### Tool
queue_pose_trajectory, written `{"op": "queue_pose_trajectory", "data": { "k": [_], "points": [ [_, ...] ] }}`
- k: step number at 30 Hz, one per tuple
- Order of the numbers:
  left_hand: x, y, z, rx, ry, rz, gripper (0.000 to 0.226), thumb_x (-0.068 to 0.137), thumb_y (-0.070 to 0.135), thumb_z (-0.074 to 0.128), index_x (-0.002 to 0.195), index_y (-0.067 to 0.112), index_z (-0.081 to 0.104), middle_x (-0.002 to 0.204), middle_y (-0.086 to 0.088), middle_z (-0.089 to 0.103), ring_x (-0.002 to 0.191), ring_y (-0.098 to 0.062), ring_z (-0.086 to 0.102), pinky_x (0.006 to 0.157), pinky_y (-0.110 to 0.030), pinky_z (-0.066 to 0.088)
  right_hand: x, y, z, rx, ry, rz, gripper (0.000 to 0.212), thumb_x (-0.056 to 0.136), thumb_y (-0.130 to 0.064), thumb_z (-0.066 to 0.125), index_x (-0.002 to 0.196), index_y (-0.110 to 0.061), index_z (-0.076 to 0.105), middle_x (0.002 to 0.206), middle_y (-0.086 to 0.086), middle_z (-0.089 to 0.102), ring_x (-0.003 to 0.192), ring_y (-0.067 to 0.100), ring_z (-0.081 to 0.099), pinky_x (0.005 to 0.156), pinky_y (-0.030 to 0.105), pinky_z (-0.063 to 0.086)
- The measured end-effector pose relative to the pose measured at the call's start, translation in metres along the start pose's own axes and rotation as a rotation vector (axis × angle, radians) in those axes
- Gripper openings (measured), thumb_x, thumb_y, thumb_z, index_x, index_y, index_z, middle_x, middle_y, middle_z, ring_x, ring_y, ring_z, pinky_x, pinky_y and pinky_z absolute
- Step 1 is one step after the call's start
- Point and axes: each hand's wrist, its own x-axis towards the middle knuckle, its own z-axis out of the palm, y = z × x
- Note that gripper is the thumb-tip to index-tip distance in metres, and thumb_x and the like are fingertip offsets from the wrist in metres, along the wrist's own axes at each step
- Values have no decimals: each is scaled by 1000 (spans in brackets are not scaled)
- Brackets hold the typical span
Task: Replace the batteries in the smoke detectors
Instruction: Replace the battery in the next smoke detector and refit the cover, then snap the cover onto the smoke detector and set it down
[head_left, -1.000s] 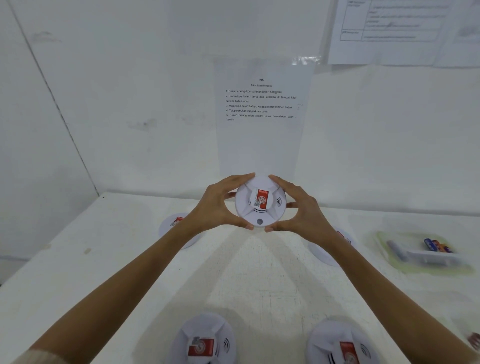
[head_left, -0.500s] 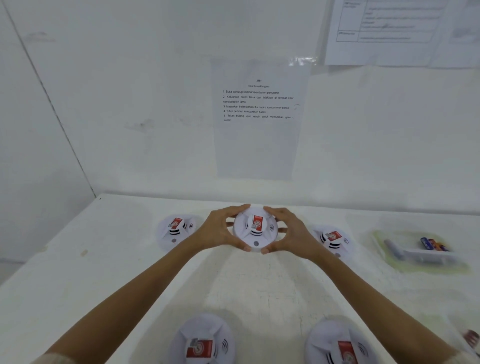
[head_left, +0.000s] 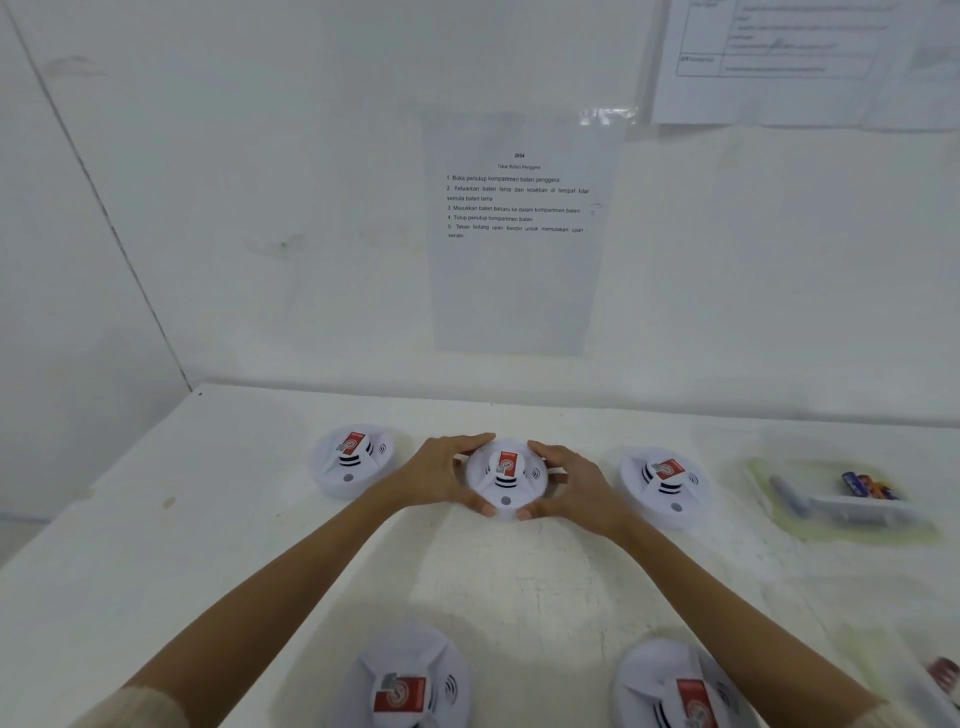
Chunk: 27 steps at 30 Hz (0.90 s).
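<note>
A white round smoke detector (head_left: 506, 478) with a red label sits on the white table (head_left: 519, 582), in the middle of the back row. My left hand (head_left: 441, 475) grips its left side and my right hand (head_left: 571, 486) grips its right side, fingers curled round the rim. Two more detectors flank it, one at the left (head_left: 353, 460) and one at the right (head_left: 662, 483). Two others lie near me, at the front left (head_left: 405, 680) and front right (head_left: 675, 686). A clear tray (head_left: 852, 512) at the right holds batteries (head_left: 867, 486).
An instruction sheet (head_left: 519, 234) is taped to the wall behind the table, with another paper (head_left: 789, 57) at the upper right. A second container edge (head_left: 943, 675) shows at the far right front. The table's left edge runs near the corner wall.
Both hands have lowered the middle detector from mid-air down onto the table between the left and right detectors. They still hold it.
</note>
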Motion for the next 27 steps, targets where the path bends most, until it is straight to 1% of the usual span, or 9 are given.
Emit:
{"op": "queue_pose_trajectory", "data": {
  "k": [3,7,10,13,17,19,21,25,27],
  "points": [
    [1,-1,0,10,-5,-13,95,60,18,88,141,15,38,141,2,46,126,-14,46,101,-23,40,-1,-1,0,8,-2,6,88,58,-7,86,135,-9,43,127,2,51,108,12,52,88,21,45],
    [-2,-6,-6,-9,-17,-10,94,61,21,87,141,18,37,142,0,46,126,-15,46,105,-31,41,-2,-5,-2,-12,-33,12,89,61,-12,85,137,-13,40,134,1,45,114,13,48,97,29,44],
    [-9,-3,-20,-74,61,17,86,63,20,86,138,22,43,135,5,52,121,-8,47,101,-26,40,-1,-13,-4,-95,16,-29,88,64,-25,84,139,-20,37,133,-11,37,124,8,31,104,27,31],
    [-20,6,-41,-156,179,69,73,64,22,85,129,24,53,128,10,57,118,-4,51,99,-24,42,5,-28,-1,-143,58,-130,81,69,-27,81,138,-23,38,129,-17,34,124,5,26,101,19,20],
    [-38,1,-76,-151,268,72,72,57,38,87,122,29,57,126,13,57,117,-2,51,99,-20,40,21,-55,18,-121,-7,-183,78,71,-31,79,138,-26,39,137,-15,38,127,5,31,108,26,25],
    [-51,-9,-89,-124,296,28,79,48,53,81,120,33,55,125,16,56,116,0,50,95,-16,39,30,-65,34,-77,-48,-194,79,69,-32,80,137,-26,40,141,-10,40,130,10,34,109,32,30],
    [-63,-24,-98,-81,303,-44,84,44,58,75,122,35,52,126,14,54,116,-3,48,95,-19,39,38,-74,52,-52,-99,-196,78,70,-28,80,137,-24,40,141,-8,41,129,12,35,109,32,32],
    [-84,-56,-105,-77,297,-171,94,40,57,77,127,36,47,133,9,49,121,-8,46,99,-26,38,56,-85,90,-34,-188,-165,85,66,-18,83,138,-18,39,141,0,41,130,15,37,109,37,33],
    [-87,-67,-104,-57,279,-211,97,49,47,85,135,29,43,139,4,45,124,-10,44,99,-25,37,63,-87,107,-84,-223,-155,90,65,-18,84,140,-15,35,145,4,37,133,19,34,110,41,30]
  ]
}}
